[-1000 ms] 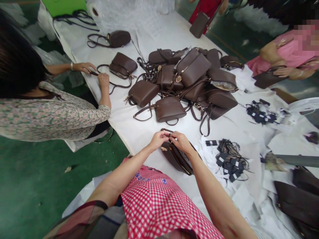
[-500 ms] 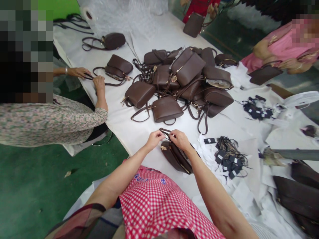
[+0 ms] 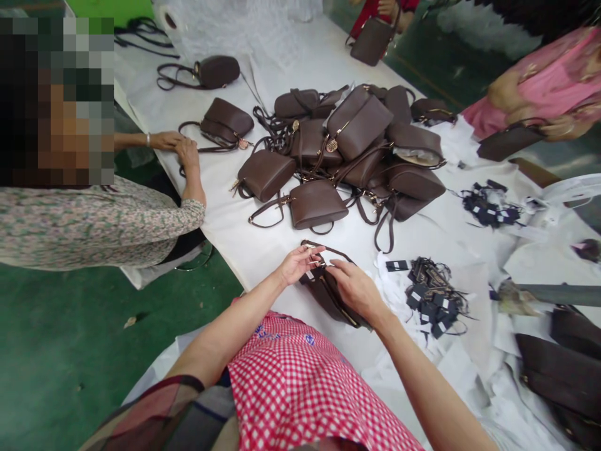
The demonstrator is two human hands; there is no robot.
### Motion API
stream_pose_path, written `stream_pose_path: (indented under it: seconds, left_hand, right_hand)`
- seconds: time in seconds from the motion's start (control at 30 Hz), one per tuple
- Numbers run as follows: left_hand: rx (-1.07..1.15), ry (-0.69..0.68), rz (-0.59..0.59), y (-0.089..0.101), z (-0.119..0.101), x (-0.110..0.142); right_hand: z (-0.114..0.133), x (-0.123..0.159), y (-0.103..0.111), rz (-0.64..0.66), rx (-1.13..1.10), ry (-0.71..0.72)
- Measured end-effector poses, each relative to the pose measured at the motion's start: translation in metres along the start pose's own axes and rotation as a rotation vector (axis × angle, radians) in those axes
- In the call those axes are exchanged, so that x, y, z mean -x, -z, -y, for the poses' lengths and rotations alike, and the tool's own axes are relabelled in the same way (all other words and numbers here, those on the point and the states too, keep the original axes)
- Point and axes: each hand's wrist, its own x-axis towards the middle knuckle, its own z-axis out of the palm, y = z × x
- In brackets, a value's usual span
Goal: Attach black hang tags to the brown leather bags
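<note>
A dark brown handbag lies on the table right in front of me, with its strap looped beyond my hands. At its strap end my left hand pinches something small, its fingers pointing right. My right hand is bent over the bag, thumb and fingertips together close to the left fingertips; what they grip is too small to make out. Under my left hand a black hang tag with a white label rests against the bag. Part of the bag is hidden by my right hand.
A heap of brown handbags fills the table's middle. Black hang tags lie in a pile to my right, beside white paper scraps. Co-workers handle straps at left and bags at the far side. More dark bags sit at lower right.
My right hand has moved slightly right and down over the bag, and my left fingers have stretched further right. A black tag now shows at the bag. The co-worker's hands at left came together.
</note>
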Motion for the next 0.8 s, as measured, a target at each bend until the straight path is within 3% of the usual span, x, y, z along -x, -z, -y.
stream_pose_path:
  seconds: [0.1,0.2,0.3,0.4,0.47,0.53,0.63,0.7,0.8]
  left_hand:
    - [-0.008,-0.003,-0.015,0.001,-0.003,0.0]
    - [-0.035,-0.028,-0.019,0.001,-0.009,-0.002]
    - [-0.028,-0.039,0.015,0.003,-0.014,-0.004]
    - [-0.038,-0.015,0.031,0.007,-0.014,-0.006]
    - [-0.061,-0.004,-0.001,0.01,-0.012,-0.008]
    - [-0.082,-0.009,-0.048,0.015,-0.008,-0.009]
    - [-0.095,0.004,-0.091,0.022,-0.002,-0.011]
    - [-0.058,0.025,-0.085,0.025,0.001,-0.011]
    - [0.041,0.03,-0.056,0.029,0.003,-0.01]
  right_hand:
    - [0.034,-0.006,-0.012,0.157,0.181,0.089]
    - [0.055,-0.021,-0.032,0.247,0.341,-0.03]
    - [0.055,-0.037,-0.044,0.26,0.434,-0.193]
    - [0.043,-0.045,-0.039,0.319,0.402,-0.147]
    - [0.035,-0.047,-0.029,0.353,0.297,-0.042]
    - [0.027,-0.047,-0.02,0.301,0.141,-0.044]
    - [0.016,-0.048,-0.015,0.135,-0.247,-0.329]
    - [0.008,-0.052,-0.015,0.096,-0.587,-0.509]
    - [0.002,-0.064,-0.012,0.12,-0.916,-0.59]
